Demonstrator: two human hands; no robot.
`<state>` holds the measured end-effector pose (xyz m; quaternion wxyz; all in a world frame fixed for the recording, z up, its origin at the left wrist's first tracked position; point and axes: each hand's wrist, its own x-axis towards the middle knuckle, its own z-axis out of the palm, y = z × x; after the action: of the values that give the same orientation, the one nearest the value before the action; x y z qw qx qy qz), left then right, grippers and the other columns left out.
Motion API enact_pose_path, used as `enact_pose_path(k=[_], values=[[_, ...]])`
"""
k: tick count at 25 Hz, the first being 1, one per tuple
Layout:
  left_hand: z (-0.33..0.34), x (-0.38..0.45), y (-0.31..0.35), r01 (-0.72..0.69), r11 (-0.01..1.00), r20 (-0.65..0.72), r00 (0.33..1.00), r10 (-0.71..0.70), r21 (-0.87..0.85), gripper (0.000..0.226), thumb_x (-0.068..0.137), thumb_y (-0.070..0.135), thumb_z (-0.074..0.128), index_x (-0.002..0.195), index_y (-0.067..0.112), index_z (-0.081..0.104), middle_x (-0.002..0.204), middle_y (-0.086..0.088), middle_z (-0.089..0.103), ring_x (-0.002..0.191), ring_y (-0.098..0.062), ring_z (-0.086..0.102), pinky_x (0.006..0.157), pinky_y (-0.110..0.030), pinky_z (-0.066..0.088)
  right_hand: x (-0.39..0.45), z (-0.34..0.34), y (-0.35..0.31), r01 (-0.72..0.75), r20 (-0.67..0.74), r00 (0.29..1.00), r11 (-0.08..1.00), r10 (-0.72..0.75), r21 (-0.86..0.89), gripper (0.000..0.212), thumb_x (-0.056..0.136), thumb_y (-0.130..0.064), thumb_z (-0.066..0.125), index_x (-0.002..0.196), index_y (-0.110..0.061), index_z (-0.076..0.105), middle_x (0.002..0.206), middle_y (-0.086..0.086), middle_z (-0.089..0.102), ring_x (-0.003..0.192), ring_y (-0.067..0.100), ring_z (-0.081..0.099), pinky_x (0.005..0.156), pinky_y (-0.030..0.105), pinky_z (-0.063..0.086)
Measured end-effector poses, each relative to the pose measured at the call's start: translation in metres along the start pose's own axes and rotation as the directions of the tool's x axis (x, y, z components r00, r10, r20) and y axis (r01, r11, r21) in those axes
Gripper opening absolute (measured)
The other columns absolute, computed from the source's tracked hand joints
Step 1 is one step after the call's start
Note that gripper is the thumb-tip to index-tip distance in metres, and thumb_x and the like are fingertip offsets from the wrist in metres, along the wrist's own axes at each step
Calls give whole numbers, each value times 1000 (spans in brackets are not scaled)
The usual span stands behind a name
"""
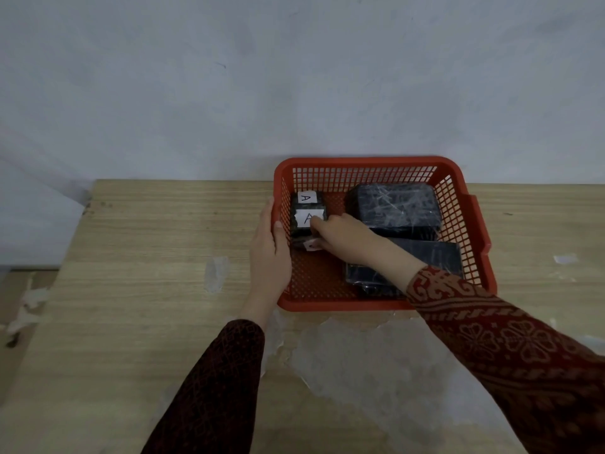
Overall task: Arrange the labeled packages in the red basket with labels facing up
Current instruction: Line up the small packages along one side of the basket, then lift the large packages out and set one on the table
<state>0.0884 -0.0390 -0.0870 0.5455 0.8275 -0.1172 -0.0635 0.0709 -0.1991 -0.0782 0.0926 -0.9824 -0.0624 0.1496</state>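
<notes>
The red basket (370, 162) stands on the wooden table against the wall. Along its left wall lie small black packages: the far one (307, 198) shows a white label "A", the middle one (302, 219) shows another "A" label, and a third (309, 245) with a white label is mostly hidden under my fingers. Two large black wrapped packages, the far one (397, 204) and the near one (432, 257), fill the right side with no labels visible. My right hand (340, 235) reaches in, fingers on the small packages. My left hand (270, 253) rests against the basket's left rim.
The wooden table (147, 273) has peeled, pale patches in front of the basket and a worn left edge. A plain grey wall rises directly behind the basket. Patterned dark red sleeves cover both forearms.
</notes>
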Motion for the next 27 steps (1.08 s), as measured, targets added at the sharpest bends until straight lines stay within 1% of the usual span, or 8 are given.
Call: enact_pose_path(k=[4,8,14,17,22,23,25,27], values=[[0,1,-1,-16,1000,-15,1000,16,1,45,103,22,29,147,15,30,148,-3,42,134,-14,40,112,-42,35,-3,12,-8,-66,-146,988,983,42,-170,25,95,-17,46,115,-7,55,117,13,62,109,31,55,89,38,39],[0,1,-1,-16,1000,-12,1000,16,0,45,103,23,30,147,16,30,149,-2,41,135,-13,39,113,-40,34,-9,15,-13,-53,-169,985,993,35,-105,32,89,-21,57,118,-8,54,116,12,60,109,31,54,87,38,41],[0,1,-1,-22,1000,-19,1000,22,15,45,102,21,29,147,15,30,149,-2,41,134,-12,39,113,-37,33,-4,16,-18,-138,-196,975,977,105,-160,25,89,-7,49,113,-6,58,117,12,59,110,30,53,86,38,42],[1,2,-2,-31,999,-16,999,31,18,45,102,21,31,147,15,31,147,-3,43,133,-13,41,112,-37,35,-9,16,-21,-116,-216,972,989,94,-95,29,89,-15,53,117,-8,55,119,12,58,112,30,51,88,39,40],[0,-2,-4,-117,989,-113,985,127,92,39,97,17,42,135,12,48,130,-3,55,116,-5,48,100,-13,37,-53,10,-4,30,-252,968,999,-17,46,43,84,-30,65,122,-15,54,136,11,46,124,28,42,96,41,38],[0,-3,-3,-140,983,-122,980,155,123,36,96,16,43,131,12,51,124,-4,55,113,-7,48,98,-14,38,-66,12,4,21,-250,968,997,-4,68,46,84,-33,66,125,-17,53,140,10,44,128,28,39,99,42,37],[-1,-5,0,-191,960,-137,966,222,205,32,93,11,46,123,10,57,122,-9,52,116,-15,46,102,-29,39,-94,16,23,-40,-202,978,995,58,95,56,82,-41,66,132,-23,46,146,9,37,134,27,34,104,44,34],[-1,-7,8,-303,888,-94,931,354,345,29,89,6,50,116,7,62,123,-14,55,118,-25,48,103,-40,37,-119,16,45,-137,-120,982,986,147,94,71,79,-46,68,139,-29,34,149,6,31,136,26,30,108,45,30]])
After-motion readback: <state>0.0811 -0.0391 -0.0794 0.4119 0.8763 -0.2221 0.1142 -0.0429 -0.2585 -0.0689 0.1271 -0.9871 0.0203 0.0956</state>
